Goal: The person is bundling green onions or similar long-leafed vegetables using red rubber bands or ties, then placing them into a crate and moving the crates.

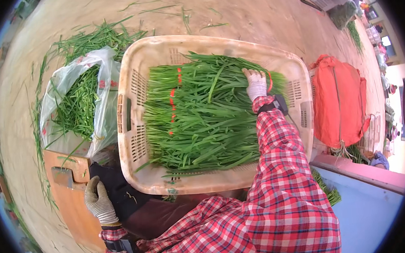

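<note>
A large off-white plastic basket (220,185) stands before me, holding several bundles of long green leaves (205,116), which look like garlic chives, tied with red bands. My right hand (256,82), in a pale glove, rests on the leaves at the basket's upper right, beside a red band; its fingertips are partly among the leaves, and whether it grips any cannot be told. My left hand (99,199), in a striped knit glove, is at the lower left by a dark cloth (119,190) and the edge of a wooden board (69,200). Nothing shows clearly between its fingers.
A wide metal blade (63,176) lies on the board. Left of the basket, a clear plastic bag (106,111) holds green trimmings, with more leaves (96,39) on the floor. A red sack (340,100) stands at the right, above a blue surface (360,207) with a pink edge.
</note>
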A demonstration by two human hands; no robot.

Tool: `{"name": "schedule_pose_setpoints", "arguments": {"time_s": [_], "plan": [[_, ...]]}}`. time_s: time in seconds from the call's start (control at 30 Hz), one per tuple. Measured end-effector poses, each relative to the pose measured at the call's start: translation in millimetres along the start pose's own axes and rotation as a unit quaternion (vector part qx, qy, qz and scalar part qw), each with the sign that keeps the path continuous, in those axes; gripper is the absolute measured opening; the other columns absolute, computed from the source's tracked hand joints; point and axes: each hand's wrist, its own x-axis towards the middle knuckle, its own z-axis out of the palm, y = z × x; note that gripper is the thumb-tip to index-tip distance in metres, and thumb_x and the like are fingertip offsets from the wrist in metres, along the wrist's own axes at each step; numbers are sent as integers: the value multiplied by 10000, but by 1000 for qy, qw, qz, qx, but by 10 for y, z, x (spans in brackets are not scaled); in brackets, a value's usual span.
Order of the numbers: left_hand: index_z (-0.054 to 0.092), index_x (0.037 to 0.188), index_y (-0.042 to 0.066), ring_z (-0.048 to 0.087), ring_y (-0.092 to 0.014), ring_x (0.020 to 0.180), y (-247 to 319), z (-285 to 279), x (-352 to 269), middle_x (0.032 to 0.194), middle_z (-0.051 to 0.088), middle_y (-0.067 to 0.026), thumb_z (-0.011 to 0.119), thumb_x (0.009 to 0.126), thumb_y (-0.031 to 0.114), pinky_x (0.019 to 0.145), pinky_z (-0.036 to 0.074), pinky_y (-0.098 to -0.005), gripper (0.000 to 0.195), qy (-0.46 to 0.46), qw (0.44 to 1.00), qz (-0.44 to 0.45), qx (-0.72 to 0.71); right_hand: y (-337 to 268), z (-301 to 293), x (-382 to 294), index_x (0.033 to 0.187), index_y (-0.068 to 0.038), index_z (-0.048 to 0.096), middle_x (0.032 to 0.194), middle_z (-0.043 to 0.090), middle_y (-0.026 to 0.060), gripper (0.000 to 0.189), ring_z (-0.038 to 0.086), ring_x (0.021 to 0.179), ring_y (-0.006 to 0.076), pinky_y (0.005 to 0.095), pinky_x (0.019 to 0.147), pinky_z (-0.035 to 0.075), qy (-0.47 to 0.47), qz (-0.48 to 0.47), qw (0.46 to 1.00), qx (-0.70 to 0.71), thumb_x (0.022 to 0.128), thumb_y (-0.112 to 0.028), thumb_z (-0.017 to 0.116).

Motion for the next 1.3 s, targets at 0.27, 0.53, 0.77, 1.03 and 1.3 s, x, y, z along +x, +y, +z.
{"name": "schedule_pose_setpoints", "arguments": {"time_s": [0.27,0.53,0.77,1.03,1.3], "plan": [[589,992,-29,571,-163,877,17,8,-26,957,607,-104,541,823,4,796,459,-270,179,5,1000,-20,-10,-118,-1017,720,978,-73,629,964,606,187,333,573,935,323,400,801,464,-264,33,963,36,669,-12,521],[589,995,-28,568,-159,874,38,0,-23,942,611,-97,537,824,1,796,454,-267,181,12,1000,-18,1,206,-13,444,1146,-156,566,1099,571,163,479,546,1027,298,374,882,432,-320,78,944,34,684,-41,515],[576,999,-48,567,-179,894,53,-57,-28,964,608,-115,527,830,9,826,441,-284,185,6,1000,-26,6,96,71,557,1123,-186,573,1070,593,137,443,560,1015,280,408,868,432,-337,37,941,11,695,-71,551],[560,1033,-55,565,-186,924,-10,-67,-18,1009,604,-128,537,841,42,842,440,-291,217,-12,999,-49,11,-248,-758,-74,1267,-165,415,1265,401,91,583,323,1205,307,464,963,274,33,151,987,33,712,-86,576],[556,1045,-51,564,-188,933,65,4,-7,1018,601,-127,535,849,49,838,445,-293,221,-16,998,-50,19,129,-60,-483,1303,-266,371,1360,270,112,551,192,1268,373,579,993,168,34,260,965,0,803,-416,548]]}}
